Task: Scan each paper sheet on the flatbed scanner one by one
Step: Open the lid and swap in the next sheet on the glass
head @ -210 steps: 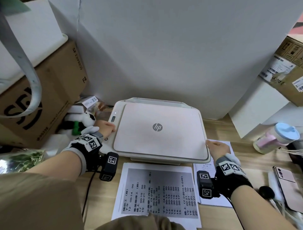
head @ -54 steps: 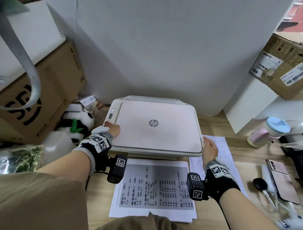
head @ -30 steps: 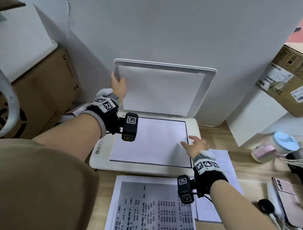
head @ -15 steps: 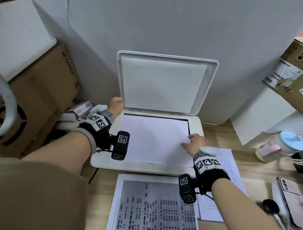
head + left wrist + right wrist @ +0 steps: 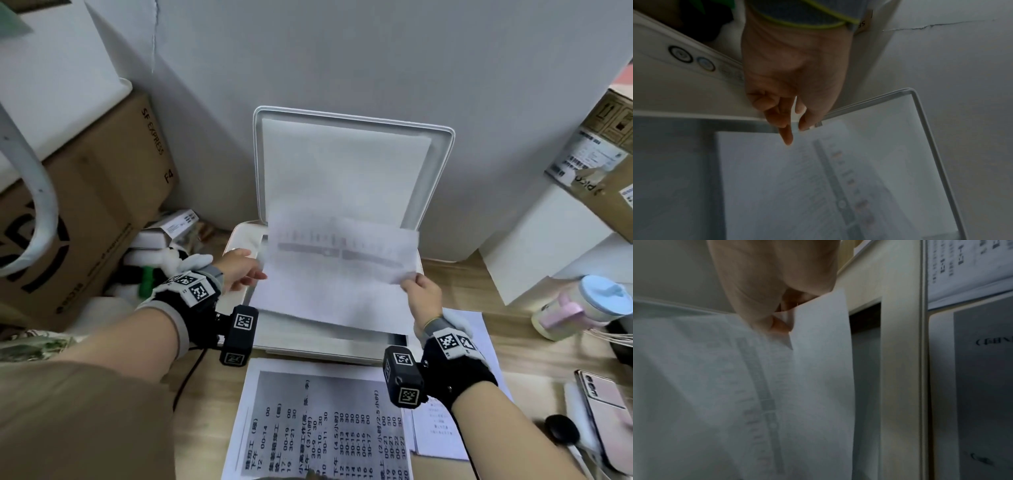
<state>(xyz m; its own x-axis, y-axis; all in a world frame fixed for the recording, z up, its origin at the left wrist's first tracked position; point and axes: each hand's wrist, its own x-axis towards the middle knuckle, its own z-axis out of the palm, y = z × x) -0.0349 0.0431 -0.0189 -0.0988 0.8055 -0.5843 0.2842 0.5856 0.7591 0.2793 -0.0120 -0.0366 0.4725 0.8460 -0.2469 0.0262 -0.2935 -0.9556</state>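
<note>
The white flatbed scanner has its lid standing open against the wall. A white paper sheet, with faint print showing through, is lifted off the glass and curves upward. My right hand pinches its right edge, seen close in the right wrist view with the sheet hanging from it beside the bare glass. My left hand hovers at the sheet's left edge with loose fingers. In the left wrist view that hand points a finger at the sheet; no grip shows.
A stack of printed sheets lies in front of the scanner, with another sheet to its right. Cardboard boxes and a panda plush crowd the left. A lidded cup, a phone and a white box stand right.
The lid went from closed to fully open. My left hand came down off it to the sheet's left edge. My right hand took the sheet's right edge and raised it off the glass.
</note>
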